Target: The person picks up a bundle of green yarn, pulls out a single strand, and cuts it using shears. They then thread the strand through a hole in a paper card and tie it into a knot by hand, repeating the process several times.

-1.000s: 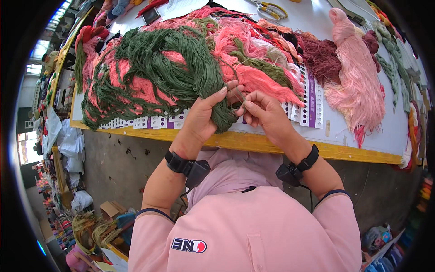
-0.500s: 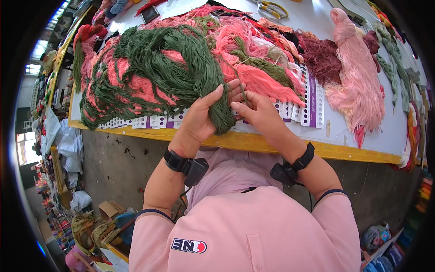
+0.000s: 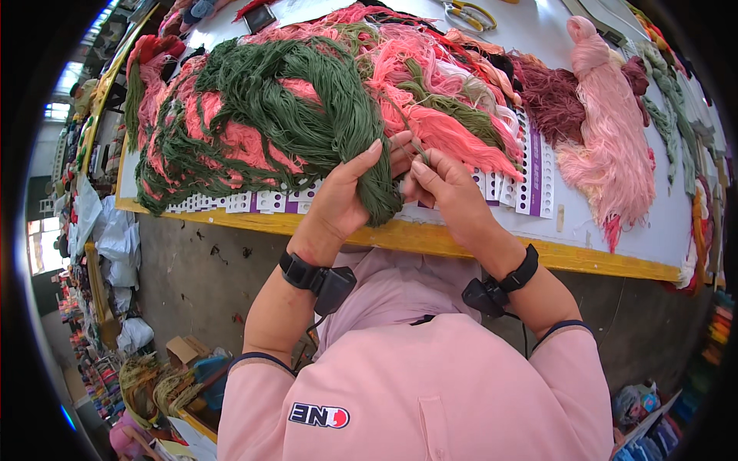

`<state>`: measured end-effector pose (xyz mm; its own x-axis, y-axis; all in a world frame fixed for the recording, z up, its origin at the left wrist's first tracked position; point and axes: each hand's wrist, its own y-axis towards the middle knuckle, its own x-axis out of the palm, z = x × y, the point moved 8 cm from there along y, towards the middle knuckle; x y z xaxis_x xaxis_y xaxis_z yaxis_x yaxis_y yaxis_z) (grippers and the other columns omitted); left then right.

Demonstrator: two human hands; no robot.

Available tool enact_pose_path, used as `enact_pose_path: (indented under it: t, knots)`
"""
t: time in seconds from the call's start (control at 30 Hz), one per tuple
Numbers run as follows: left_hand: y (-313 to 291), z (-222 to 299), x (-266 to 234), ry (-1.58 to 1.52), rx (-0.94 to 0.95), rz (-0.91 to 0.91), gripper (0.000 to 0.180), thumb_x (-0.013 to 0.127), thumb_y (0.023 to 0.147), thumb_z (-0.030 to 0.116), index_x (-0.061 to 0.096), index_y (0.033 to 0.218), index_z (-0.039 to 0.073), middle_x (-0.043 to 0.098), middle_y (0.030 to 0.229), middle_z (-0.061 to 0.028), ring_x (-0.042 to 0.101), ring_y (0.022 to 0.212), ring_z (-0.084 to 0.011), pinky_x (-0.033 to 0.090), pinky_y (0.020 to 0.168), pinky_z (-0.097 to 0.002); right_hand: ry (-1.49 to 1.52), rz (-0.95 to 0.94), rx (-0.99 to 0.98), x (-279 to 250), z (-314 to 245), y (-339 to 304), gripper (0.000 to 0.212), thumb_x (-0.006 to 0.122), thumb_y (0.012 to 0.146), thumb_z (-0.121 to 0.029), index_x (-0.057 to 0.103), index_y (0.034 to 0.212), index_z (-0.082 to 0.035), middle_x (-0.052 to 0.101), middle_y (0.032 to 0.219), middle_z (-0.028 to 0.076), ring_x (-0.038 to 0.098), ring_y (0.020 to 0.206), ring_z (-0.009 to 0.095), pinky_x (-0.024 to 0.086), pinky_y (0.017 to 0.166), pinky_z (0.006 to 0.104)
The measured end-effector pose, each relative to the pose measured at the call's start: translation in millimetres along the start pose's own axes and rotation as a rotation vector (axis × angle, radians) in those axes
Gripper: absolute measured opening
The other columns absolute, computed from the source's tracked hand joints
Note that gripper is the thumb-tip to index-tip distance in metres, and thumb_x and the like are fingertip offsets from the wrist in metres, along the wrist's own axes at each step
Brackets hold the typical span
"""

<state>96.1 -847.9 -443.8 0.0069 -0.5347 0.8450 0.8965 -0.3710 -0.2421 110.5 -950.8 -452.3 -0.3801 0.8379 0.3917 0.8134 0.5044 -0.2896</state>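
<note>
A big loose skein of dark green thread spreads over coral-pink thread on the table. Its lower end hangs in my left hand, whose thumb lies across the strands and whose fingers curl behind them. Just to the right, my right hand pinches a thin green strand between thumb and forefinger, with its other fingers folded in. The fingertips of both hands nearly meet beside the skein. White and purple cards with punched holes lie partly under the threads.
The white table has a yellow front edge. Maroon thread and a tied pale-pink skein lie to the right. Yellow-handled scissors rest at the back. Plastic bags and a cardboard box stand at the left.
My right thumb and forefinger have risen and closed together on the thin strand, and its other fingers have folded in. My left hand keeps its hold on the green skein.
</note>
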Motion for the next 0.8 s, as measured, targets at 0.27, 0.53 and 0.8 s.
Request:
enact_pose_path:
  t: [0.27,0.53,0.8]
  knots:
    - [2,-2,-10,0.003,0.009,0.043,0.050,0.041,0.103,0.029,0.038,0.142,-0.002,0.048,0.140,-0.0153,0.050,0.126,-0.0252,0.044,0.104,-0.0399,-0.358,-0.097,-0.150,1,-7,-2,0.008,0.060,0.094,-0.011,0.058,0.096,-0.004,0.058,0.083,-0.003,0.053,0.075,0.005,0.043,0.066,0.0214]
    - [2,-2,-10,0.014,0.000,0.055,0.052,0.043,0.102,0.030,0.036,0.142,-0.002,0.049,0.139,-0.0154,0.050,0.126,-0.0265,0.044,0.104,-0.0411,-0.311,-0.078,-0.020,4,-2,5,0.008,0.061,0.093,-0.008,0.060,0.095,-0.001,0.061,0.087,0.001,0.059,0.083,0.009,0.050,0.078,0.0265]
    - [-4,1,-7,0.044,0.013,0.055,0.051,0.045,0.101,0.029,0.037,0.142,-0.002,0.048,0.139,-0.0160,0.050,0.127,-0.0262,0.045,0.104,-0.0419,-0.144,-0.116,-0.008,-1,0,-2,0.009,0.061,0.093,-0.011,0.060,0.095,-0.002,0.061,0.089,0.001,0.057,0.081,0.009,0.047,0.076,0.0268]
